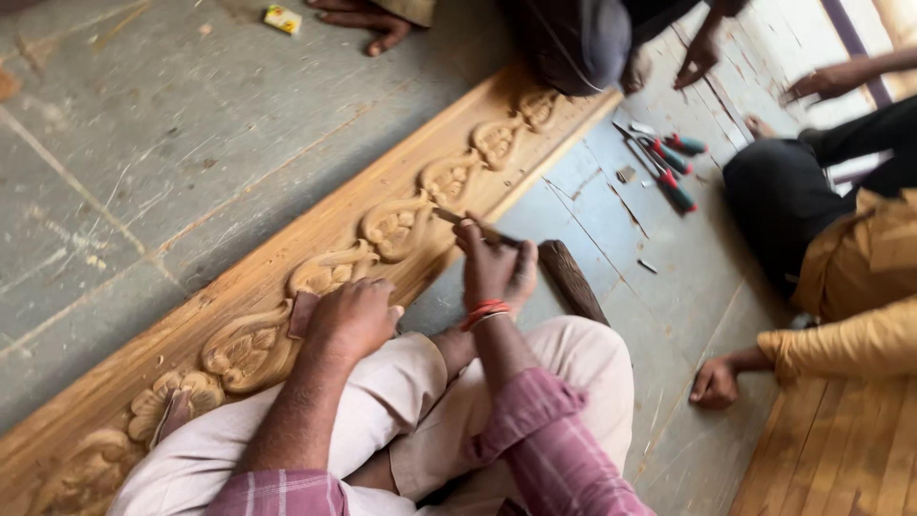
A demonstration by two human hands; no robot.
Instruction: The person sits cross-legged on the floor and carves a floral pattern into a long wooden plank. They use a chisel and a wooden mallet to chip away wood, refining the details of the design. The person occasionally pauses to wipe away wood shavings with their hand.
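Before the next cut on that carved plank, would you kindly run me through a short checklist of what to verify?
1. Right hand has a grip on the chisel: ok.
2. Chisel tip meets the carved plank at the floral relief: ok, it looks in contact.
3. Left hand rests on the plank to steady it: ok.
4. Left hand sits away from the chisel tip: ok, it is lower along the carving.
5. Wooden mallet lies within reach beside the right hand: ok.
6. Sharpness of the chisel edge: cannot tell.
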